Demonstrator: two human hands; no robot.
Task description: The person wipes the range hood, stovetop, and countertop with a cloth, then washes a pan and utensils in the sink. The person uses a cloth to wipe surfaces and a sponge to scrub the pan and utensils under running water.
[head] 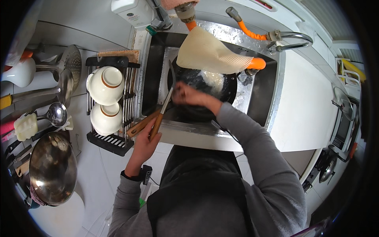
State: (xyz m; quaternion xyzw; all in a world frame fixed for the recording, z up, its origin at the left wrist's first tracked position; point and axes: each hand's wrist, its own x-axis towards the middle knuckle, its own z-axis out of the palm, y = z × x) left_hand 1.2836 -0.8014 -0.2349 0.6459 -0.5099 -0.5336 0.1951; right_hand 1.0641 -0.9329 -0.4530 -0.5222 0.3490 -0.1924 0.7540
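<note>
My left hand (146, 141) grips the wooden handle of a metal spatula (167, 99), whose blade points up over the sink. My right hand (189, 95) is blurred, fingers curled, right beside the spatula's metal neck. Whether it holds something cannot be made out. Below it a black frying pan (192, 76) lies in the steel sink (263, 89), with white foam (213, 81) inside. A second wooden handle (142, 124) slants over the sink's front left edge, apparently the pan's. Cream mesh cloth (207, 50) is draped on an orange hose (257, 63) above the pan.
Two upturned cream cups (107, 86) sit on a rack (111, 142) left of the sink. Ladles and a skimmer (72, 63) hang at far left, above a metal bowl (53, 169). A curved tap (296, 35) rises behind right. White counter (305, 103) extends rightward.
</note>
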